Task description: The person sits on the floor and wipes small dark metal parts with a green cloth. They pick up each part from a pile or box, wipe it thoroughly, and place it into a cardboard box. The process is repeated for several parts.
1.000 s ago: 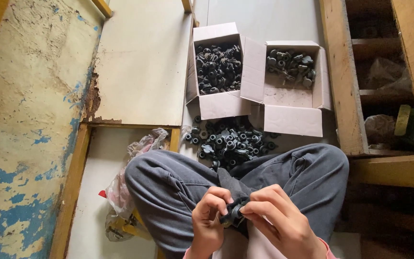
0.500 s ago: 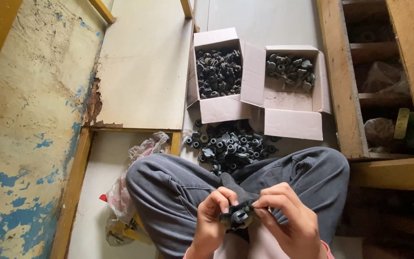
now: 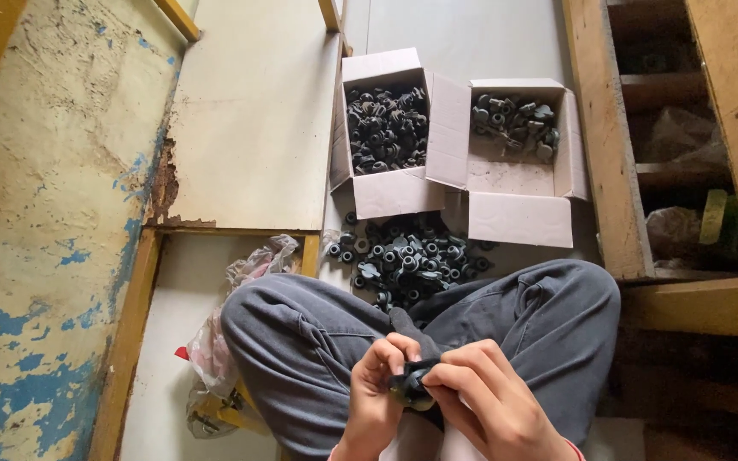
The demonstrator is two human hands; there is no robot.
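Observation:
I sit cross-legged in grey trousers on the floor. My left hand (image 3: 375,388) and my right hand (image 3: 482,401) meet over my lap and both grip one small black plastic knob (image 3: 408,386). Fingers cover most of it. In front of my knees lies a loose pile of black knobs (image 3: 407,259). Beyond the pile stand two open white cardboard boxes: the left box (image 3: 390,192) is nearly full of black knobs, the right box (image 3: 518,218) has several at its far end.
A clear plastic bag (image 3: 224,341) with yellow items lies by my left knee. A wooden-framed pale panel (image 3: 249,128) and a peeling blue and cream wall (image 3: 36,213) are at left. Wooden shelving (image 3: 685,171) with bagged items stands at right.
Both hands stayed together over the lap, working the knob; the fingers shifted slightly around it. The view tilted a little. The pile and boxes did not move.

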